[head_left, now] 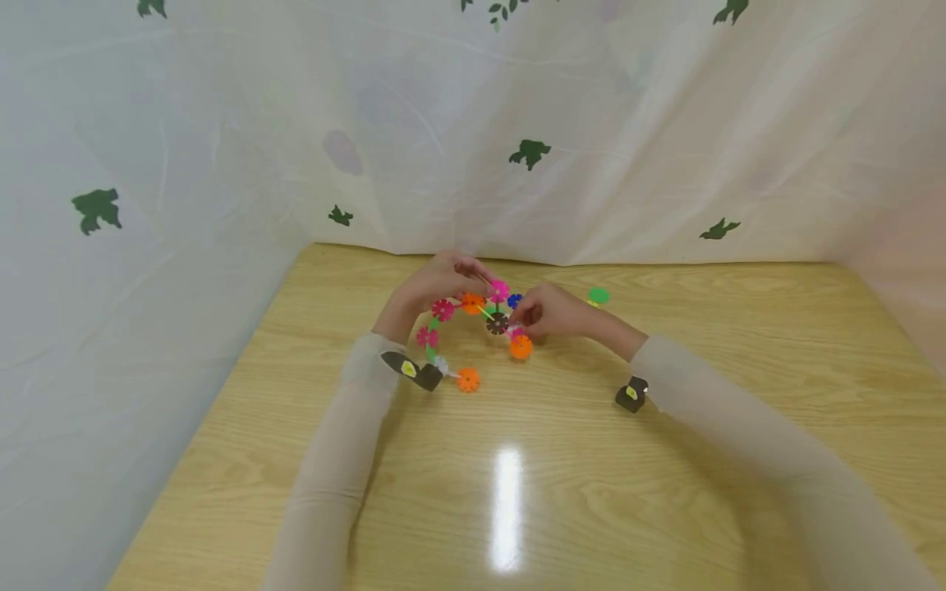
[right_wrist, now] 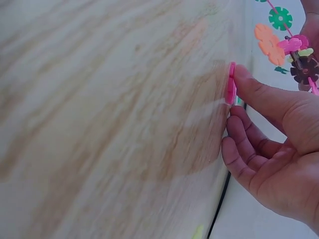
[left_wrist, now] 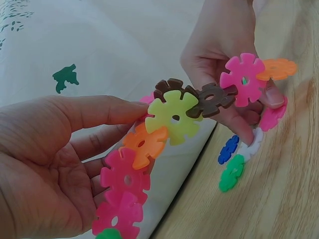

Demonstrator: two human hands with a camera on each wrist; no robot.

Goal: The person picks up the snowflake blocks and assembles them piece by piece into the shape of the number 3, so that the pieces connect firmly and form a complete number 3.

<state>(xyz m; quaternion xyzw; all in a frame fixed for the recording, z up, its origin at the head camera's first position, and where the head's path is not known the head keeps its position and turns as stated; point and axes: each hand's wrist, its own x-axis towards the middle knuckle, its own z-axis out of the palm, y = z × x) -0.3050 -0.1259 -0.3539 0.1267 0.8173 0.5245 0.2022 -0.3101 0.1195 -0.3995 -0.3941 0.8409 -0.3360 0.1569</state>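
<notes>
A curved chain of interlocking plastic snowflake discs, with an orange disc at its near end, arches between the two hands. My left hand pinches the chain by its upper part, beside a yellow disc and an orange disc. Brown discs join that part to a pink disc by the right hand. In the right wrist view my right hand pinches a pink disc, seen edge-on, close to the table. White, blue and green discs show just below its fingers.
Behind the right hand, a green disc lies on the wooden table, with a bit of yellow beside it. A pale curtain with green bird shapes hangs along the table's back edge.
</notes>
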